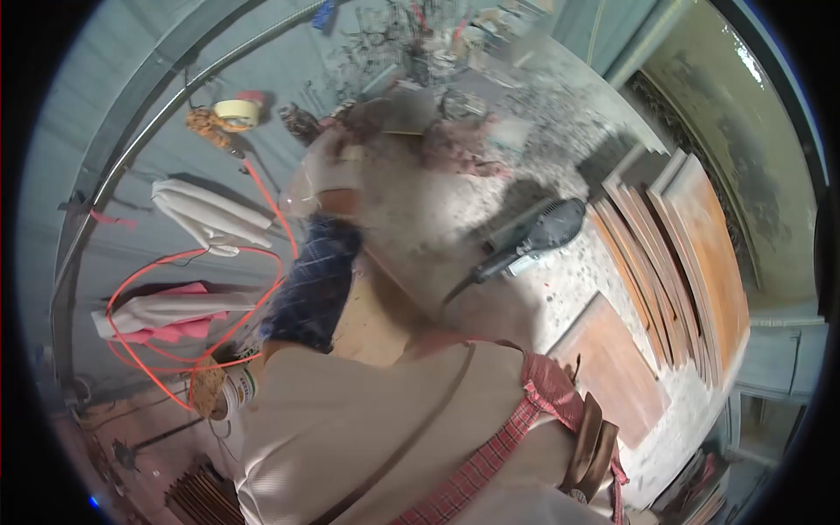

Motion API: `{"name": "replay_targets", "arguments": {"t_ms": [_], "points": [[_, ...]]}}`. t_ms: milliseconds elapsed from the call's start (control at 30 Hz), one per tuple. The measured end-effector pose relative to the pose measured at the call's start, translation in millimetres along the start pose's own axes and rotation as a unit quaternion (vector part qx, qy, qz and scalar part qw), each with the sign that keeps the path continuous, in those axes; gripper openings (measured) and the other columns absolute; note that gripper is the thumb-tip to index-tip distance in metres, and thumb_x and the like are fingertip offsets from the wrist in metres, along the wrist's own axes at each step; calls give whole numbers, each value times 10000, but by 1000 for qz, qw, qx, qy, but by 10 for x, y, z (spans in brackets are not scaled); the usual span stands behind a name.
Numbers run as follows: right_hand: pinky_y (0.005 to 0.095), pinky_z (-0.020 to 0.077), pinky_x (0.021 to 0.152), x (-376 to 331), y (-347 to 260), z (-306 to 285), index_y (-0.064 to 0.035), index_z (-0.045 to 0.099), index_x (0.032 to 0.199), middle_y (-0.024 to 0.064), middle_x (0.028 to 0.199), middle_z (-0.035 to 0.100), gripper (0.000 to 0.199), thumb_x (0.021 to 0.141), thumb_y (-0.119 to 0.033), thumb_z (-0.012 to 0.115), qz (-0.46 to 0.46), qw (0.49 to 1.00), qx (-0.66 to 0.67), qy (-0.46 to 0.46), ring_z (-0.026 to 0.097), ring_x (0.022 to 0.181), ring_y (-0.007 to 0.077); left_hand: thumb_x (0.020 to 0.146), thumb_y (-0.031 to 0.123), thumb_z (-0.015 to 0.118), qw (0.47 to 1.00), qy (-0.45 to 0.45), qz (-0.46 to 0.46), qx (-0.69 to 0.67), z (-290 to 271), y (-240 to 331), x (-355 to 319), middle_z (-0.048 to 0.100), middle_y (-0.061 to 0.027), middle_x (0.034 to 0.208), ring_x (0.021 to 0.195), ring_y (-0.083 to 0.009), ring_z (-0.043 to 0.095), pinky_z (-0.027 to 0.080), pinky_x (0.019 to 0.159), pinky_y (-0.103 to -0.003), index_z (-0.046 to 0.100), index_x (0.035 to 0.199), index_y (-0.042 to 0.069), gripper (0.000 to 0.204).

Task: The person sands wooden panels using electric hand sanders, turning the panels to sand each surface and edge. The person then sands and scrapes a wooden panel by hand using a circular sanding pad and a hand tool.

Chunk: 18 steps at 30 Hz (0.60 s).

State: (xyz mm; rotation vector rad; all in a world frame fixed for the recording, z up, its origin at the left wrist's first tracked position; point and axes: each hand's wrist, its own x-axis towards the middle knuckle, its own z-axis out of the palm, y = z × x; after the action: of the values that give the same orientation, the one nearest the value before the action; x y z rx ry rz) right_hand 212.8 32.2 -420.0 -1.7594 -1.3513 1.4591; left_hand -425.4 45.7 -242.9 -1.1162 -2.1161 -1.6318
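My left arm, in a blue patterned sleeve cover (315, 284), reaches up over the left part of the worktable. Motion smears my left hand (331, 171), which seems to wear a pale glove. Its fingers cannot be made out. Close to it are a blurred grey object (398, 109) and a crumpled pinkish-brown cloth (464, 147). A dark handheld power tool (534, 236) lies on the table to the right, apart from the hand. Below the arm, a light wooden panel (376, 315) is partly hidden by my body. My right hand does not show.
Wooden panels (700, 254) stand stacked at the right, with a single flat board (617, 367) nearer me. Along the left wall hang an orange hose (131, 293), a tape roll (236, 114) and white gloves (210, 214). Dusty clutter (455, 52) covers the table's far end.
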Motion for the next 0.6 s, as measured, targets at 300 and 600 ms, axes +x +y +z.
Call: {"name": "replay_targets", "arguments": {"t_ms": [300,600], "points": [[353,488,969,26,-164,-392,-34,547,1386,124,1275,644,388,1064,-250,539,-45,999,-30,-8,609,1120,214,817,116,745,956,-54,-181,225,-2197,-1947,868,622,-205,1297,1181,-314,604,489,980,-381,514,1420,0,656],[374,361,1147,-581,542,-657,-102,538,1423,113,1412,566,419,1061,-311,509,-19,998,16,54,478,1364,279,991,243,578,931,29,74,358,-2856,-1309,1517,687,-115,1154,1038,-216,632,518,863,-350,657,1226,46,317]]}}
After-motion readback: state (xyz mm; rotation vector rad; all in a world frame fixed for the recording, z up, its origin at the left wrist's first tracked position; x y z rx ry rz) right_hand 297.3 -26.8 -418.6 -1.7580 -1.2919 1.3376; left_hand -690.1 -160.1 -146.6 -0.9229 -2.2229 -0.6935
